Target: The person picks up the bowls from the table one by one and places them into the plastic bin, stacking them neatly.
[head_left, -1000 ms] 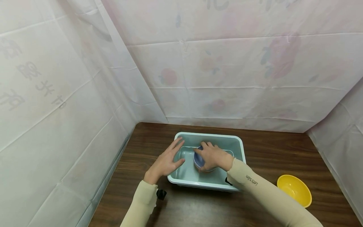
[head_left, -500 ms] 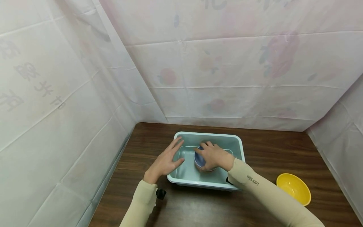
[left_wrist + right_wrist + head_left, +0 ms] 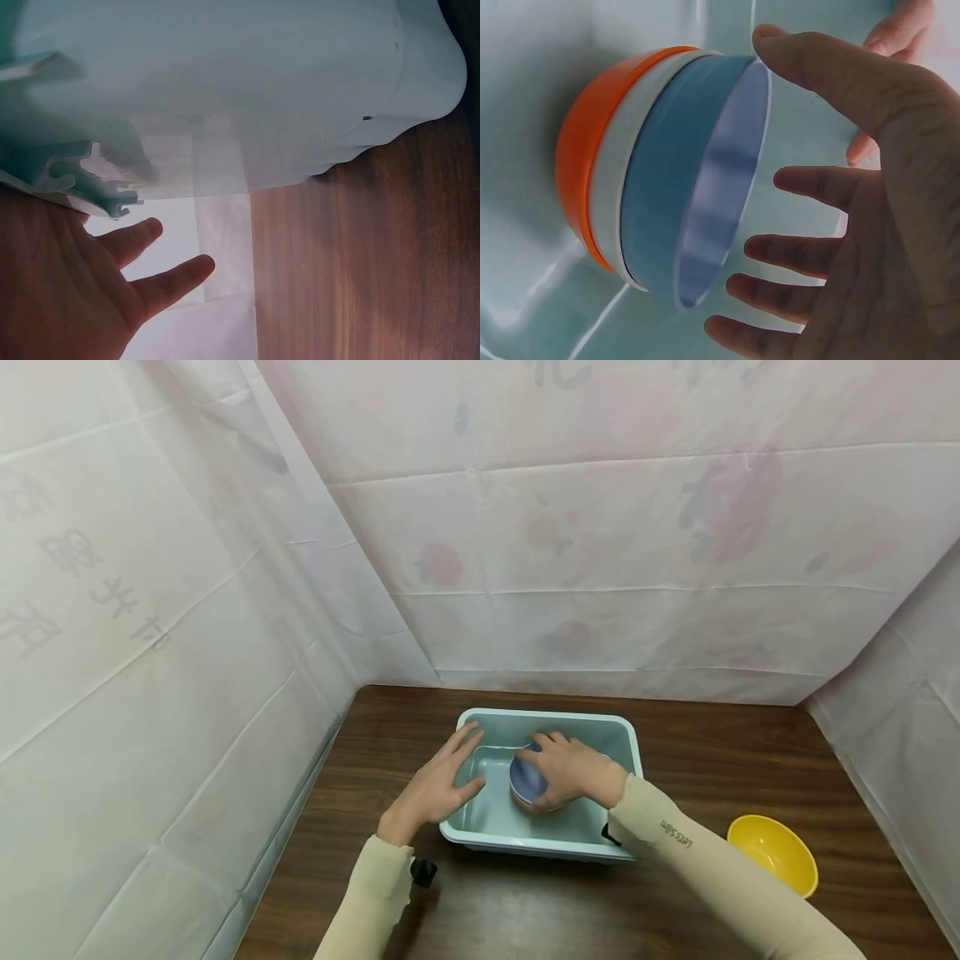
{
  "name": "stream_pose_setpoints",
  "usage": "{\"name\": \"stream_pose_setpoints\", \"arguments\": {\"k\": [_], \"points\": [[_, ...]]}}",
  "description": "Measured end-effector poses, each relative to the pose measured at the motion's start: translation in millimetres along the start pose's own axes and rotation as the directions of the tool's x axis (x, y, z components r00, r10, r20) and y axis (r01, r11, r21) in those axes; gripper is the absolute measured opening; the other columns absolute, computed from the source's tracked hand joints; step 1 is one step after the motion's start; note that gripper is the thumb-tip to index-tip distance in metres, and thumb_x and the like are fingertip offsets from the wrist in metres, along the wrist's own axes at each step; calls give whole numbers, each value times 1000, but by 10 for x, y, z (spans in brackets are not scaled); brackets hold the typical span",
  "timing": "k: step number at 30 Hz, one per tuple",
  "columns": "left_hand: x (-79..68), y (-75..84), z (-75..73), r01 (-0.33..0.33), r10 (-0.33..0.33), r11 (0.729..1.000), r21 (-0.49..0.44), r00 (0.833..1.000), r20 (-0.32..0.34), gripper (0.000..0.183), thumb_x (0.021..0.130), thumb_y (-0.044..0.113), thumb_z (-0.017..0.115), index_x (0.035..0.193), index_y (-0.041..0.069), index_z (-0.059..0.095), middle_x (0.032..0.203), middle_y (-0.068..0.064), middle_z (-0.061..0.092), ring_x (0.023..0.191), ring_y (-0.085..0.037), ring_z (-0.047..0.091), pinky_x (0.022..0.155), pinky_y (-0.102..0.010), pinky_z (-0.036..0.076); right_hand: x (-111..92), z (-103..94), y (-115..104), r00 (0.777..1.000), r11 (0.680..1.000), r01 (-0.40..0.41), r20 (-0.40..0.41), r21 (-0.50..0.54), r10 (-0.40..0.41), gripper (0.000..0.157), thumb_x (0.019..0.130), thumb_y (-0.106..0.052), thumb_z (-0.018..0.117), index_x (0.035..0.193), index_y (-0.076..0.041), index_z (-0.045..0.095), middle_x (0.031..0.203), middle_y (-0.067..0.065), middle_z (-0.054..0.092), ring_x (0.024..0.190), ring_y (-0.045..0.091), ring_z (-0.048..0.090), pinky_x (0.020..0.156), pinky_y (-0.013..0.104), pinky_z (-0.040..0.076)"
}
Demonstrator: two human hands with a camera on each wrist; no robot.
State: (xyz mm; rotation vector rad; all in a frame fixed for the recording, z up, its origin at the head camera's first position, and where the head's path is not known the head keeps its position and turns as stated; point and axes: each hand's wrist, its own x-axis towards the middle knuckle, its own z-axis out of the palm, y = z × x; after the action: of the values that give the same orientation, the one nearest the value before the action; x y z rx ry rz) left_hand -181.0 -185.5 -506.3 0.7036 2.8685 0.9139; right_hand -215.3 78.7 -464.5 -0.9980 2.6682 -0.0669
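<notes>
A light blue-green plastic basin stands on the table, and a nested stack of bowls sits inside it. In the right wrist view the blue bowl is innermost, then a white bowl, with an orange bowl outermost. My right hand hovers over the stack with fingers spread. Its thumb tip is close to the blue rim; contact is unclear, and the other fingertips look apart from the bowl. At the basin's left side my left hand is spread at the rim, holding nothing.
To the right of the basin a yellow bowl rests on the dark wood table, near the right forearm. White patterned sheets hang behind and along both sides of the table.
Both hands and the bowls stay nearly in place. A little more of the blue bowl's rim shows beside the right hand, and the head view has shifted slightly.
</notes>
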Motion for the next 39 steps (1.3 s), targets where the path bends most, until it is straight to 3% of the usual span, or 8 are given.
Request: {"name": "stream_pose_setpoints", "arguments": {"k": [9,17,23,30,39], "points": [[0,-32,-16,-8,8,1000,-6,1000,-5,75,102,38,62,165,16,27,174,5,12,155,-27,30,110,-56,44,-112,-193,39,999,1000,-4,-34,24,5,85,83,-57,79,154,-20,50,158,19,42,141,43,45,102,61,48],[7,-34,-14,-13,13,1000,-5,1000,-4,76,101,37,62,164,13,27,174,3,13,155,-29,30,111,-58,43,-344,-371,117,991,993,14,-133,120,2,82,87,-52,76,154,-15,48,156,23,45,141,45,47,105,61,46],[29,-46,-8,-18,18,1000,-6,1000,1,76,101,39,60,165,14,26,174,3,13,155,-28,29,112,-58,42,-555,-402,262,974,991,17,-226,135,14,83,88,-53,75,155,-14,46,154,24,47,139,45,48,106,62,45],[28,-60,-2,-11,11,1000,-1,1000,-6,76,101,35,62,165,13,27,174,2,14,155,-29,30,112,-57,42,-793,-353,424,936,990,20,-352,141,31,78,89,-50,77,153,-15,50,151,17,52,138,39,51,107,61,44],[27,-58,12,-6,6,1000,-2,1000,-7,76,102,39,60,165,14,26,174,4,12,156,-28,28,113,-58,41,-1074,-270,561,853,993,38,-521,107,24,62,91,-39,77,143,-9,60,139,17,61,126,37,60,99,56,52]]}}
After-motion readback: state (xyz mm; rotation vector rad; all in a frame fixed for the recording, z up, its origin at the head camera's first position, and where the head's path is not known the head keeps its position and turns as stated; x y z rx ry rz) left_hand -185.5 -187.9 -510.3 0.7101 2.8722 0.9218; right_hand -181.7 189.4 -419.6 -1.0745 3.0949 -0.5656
